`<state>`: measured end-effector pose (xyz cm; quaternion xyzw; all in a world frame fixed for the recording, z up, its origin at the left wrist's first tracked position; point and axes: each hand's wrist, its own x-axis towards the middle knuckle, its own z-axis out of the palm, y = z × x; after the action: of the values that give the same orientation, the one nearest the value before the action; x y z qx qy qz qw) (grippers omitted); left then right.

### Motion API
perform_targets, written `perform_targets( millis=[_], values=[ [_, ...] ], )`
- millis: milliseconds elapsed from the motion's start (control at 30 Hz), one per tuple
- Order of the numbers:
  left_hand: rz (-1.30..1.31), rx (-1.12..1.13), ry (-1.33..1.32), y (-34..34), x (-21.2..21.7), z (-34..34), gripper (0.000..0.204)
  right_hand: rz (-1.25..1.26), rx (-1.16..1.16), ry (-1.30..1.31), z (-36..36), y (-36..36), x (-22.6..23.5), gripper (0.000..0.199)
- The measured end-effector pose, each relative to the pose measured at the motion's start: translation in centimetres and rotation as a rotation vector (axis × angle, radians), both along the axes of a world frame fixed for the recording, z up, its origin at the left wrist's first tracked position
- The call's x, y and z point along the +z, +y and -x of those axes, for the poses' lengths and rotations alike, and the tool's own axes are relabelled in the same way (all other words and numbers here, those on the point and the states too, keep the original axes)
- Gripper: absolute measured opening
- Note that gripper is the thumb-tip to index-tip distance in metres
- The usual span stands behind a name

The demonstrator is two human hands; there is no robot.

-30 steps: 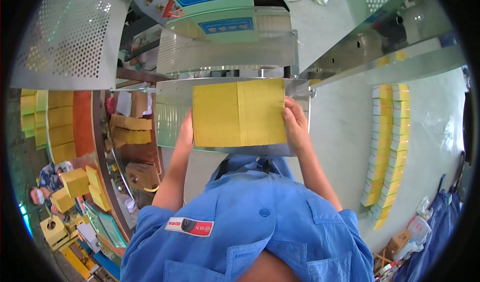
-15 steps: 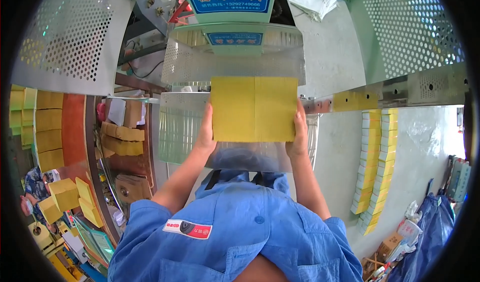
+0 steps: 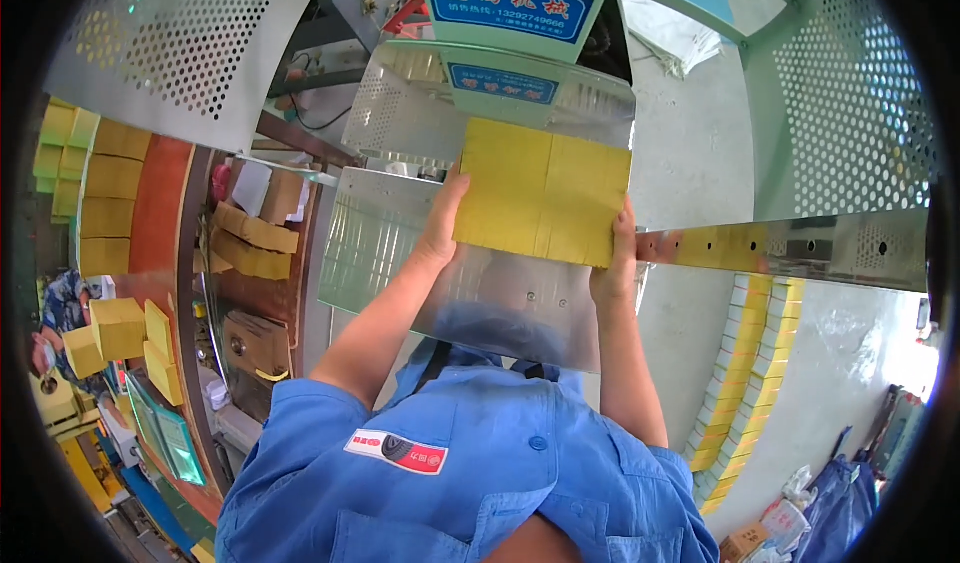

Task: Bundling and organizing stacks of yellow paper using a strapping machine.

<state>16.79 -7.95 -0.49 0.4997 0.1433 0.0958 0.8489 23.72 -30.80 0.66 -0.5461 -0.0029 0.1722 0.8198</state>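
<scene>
A yellow rectangular block (image 3: 545,191), perhaps stacked paper, is gripped between my two hands, with a thin seam running down its middle. My left hand (image 3: 444,221) presses against its left edge, thumb at the side and most fingers hidden beneath. My right hand (image 3: 619,253) closes on the right edge in the same manner. Under the block lies the shiny metal table (image 3: 520,303) of a pale green machine (image 3: 520,48). Behind the block rises a reflective metal panel (image 3: 410,93).
Perforated guards stand at the left (image 3: 170,43) and right (image 3: 850,103). A metal rail (image 3: 790,248) extends rightward beside my right hand. Rows of yellow-and-white stacks (image 3: 740,383) line the floor. More yellow blocks (image 3: 118,330) sit left, near another person's patterned sleeve (image 3: 62,303).
In the picture, the block and both hands have shifted right and slightly up, and the block now slants down to the right. The whole view has also turned. Both hands keep their hold.
</scene>
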Motion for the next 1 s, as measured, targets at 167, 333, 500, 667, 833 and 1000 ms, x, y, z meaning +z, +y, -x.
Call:
perform_targets(
  millis=[167, 333, 500, 667, 833, 1000],
  values=[
    [0.025, -0.073, 0.092, -0.3, 0.5, 0.1, 0.061, -0.032, 0.006, -0.018, 0.1, -0.4, 0.2, 0.065],
    [-0.039, -0.051, 0.095, -1.0, 0.9, -0.4, 0.056, -0.077, -0.047, 0.012, -0.2, -0.6, 0.4, 0.062],
    [-0.05, -0.029, 0.124, -0.4, -0.9, -0.6, 0.055, -0.179, -0.025, 0.032, -1.0, -0.5, -1.7, 0.06],
    [-0.081, -0.032, 0.162, -0.4, -0.5, -0.5, 0.056, -0.194, -0.102, 0.103, -1.0, -0.3, -2.5, 0.054],
    [-0.104, -0.011, 0.169, -1.6, 0.8, -0.9, 0.055, -0.106, -0.199, 0.121, -1.3, -0.5, -5.1, 0.054],
    [-0.085, -0.04, 0.162, -1.7, 0.3, -1.0, 0.056, -0.061, -0.272, 0.108, -1.2, -0.5, -3.2, 0.099]
  ],
)
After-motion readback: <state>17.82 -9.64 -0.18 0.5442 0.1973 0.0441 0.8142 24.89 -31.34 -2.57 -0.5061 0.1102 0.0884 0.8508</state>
